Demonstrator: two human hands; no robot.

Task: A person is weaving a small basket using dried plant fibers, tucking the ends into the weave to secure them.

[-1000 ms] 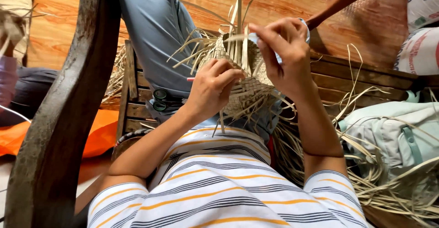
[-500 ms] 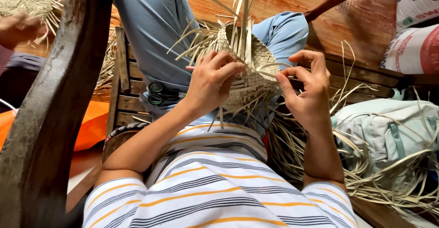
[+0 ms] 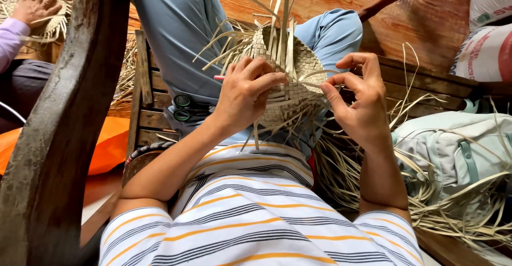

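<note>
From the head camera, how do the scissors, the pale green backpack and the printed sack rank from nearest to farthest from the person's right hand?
Measured from the right hand, which pinches a strip of the woven straw piece:
1. Pale green backpack, just to its right, lower.
2. Scissors, across the lap to the left, beyond the left hand.
3. Printed sack, far upper right; close to the scissors in rank.

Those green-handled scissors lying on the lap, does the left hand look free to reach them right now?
Probably not straight away. The left hand is gripping the woven straw piece. The scissors lie uncovered just beside that wrist, so the path looks open once the hand lets go.
</note>
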